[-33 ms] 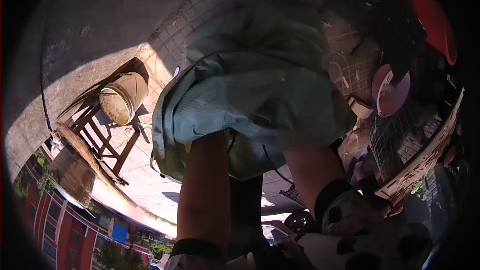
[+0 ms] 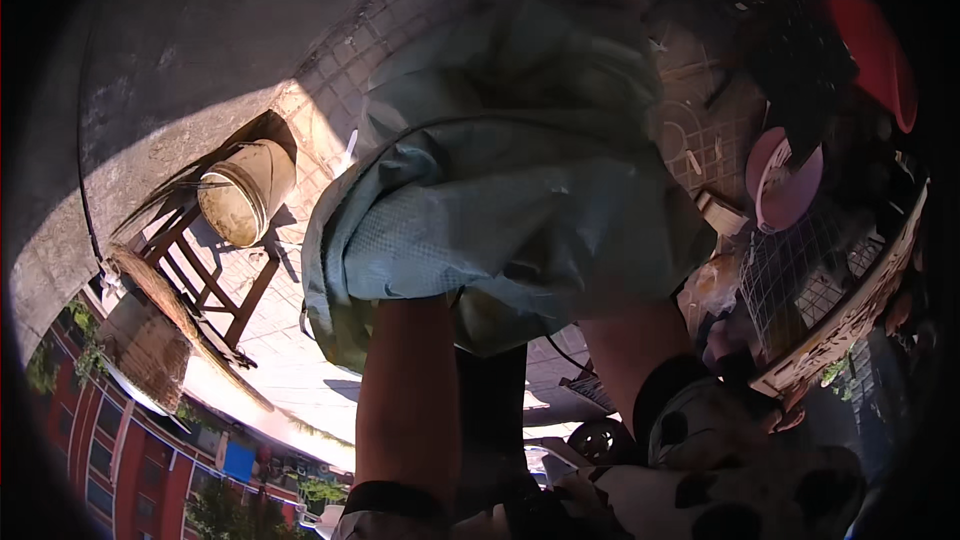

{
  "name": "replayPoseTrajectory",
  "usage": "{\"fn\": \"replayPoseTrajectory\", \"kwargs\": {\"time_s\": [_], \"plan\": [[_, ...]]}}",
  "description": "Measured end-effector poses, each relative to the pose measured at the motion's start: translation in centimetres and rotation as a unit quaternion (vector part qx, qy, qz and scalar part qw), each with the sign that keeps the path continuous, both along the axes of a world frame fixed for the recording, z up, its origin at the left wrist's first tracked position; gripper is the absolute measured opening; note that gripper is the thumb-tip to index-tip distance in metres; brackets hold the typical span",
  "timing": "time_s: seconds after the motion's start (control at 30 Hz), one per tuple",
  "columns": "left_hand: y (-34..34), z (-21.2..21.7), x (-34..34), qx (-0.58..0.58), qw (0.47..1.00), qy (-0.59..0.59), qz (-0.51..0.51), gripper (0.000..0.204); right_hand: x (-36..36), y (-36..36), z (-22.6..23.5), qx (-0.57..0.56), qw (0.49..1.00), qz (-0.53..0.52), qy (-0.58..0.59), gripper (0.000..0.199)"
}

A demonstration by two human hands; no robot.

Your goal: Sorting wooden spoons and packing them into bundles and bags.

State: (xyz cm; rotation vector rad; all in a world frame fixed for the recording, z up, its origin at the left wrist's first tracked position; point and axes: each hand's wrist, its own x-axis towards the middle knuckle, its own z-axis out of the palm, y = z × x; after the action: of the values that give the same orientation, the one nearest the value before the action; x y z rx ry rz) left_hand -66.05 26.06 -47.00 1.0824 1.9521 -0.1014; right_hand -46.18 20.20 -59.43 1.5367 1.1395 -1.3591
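Head view, looking down. A large pale blue-green cloth garment point(image 2: 500, 200), crumpled and partly lit by sun, fills the middle of the view above a tiled floor point(image 2: 300, 340). Both forearms rise from the lower edge into its folds. The left hand point(image 2: 410, 285) and the right hand point(image 2: 610, 305) are buried under the fabric; each appears to hold the garment up, but whether the fingers are closed or spread cannot be told. To the left, a cream cylindrical bucket point(image 2: 245, 192) rests tipped on a dark wooden frame stand point(image 2: 215, 280). To the right stand a pink round plastic lid point(image 2: 783, 180), a red rounded plastic object point(image 2: 875, 55) and a wire mesh rack point(image 2: 800, 270). Risk, as judged: the loose hanging hem could drag on the floor or snag on the rack, since the bunched grip leaves much cloth unsupported.
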Motion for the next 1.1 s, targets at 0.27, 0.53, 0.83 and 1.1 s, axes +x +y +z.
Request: {"fn": "replayPoseTrajectory", "kwargs": {"time_s": [0.27,0.53,0.83,1.1], "plan": [[-3.1,-2.4,-1.0,-0.067,0.989,-0.028,0.125,0.037,1.7,0.6,1.0,0.120,0.979,-0.164,-0.018,0.041],[-4.1,-6.9,0.5,-0.098,0.980,-0.045,0.168,0.038,3.9,2.3,-1.0,0.183,0.956,-0.226,-0.030,0.040],[-7.8,-8.3,-2.4,-0.089,0.956,-0.081,0.267,0.039,3.5,1.4,-3.3,0.196,0.943,-0.270,-0.020,0.039],[-9.7,-10.6,-5.5,-0.082,0.921,-0.130,0.358,0.040,3.0,0.8,-5.0,0.200,0.936,-0.290,-0.011,0.037]]}}
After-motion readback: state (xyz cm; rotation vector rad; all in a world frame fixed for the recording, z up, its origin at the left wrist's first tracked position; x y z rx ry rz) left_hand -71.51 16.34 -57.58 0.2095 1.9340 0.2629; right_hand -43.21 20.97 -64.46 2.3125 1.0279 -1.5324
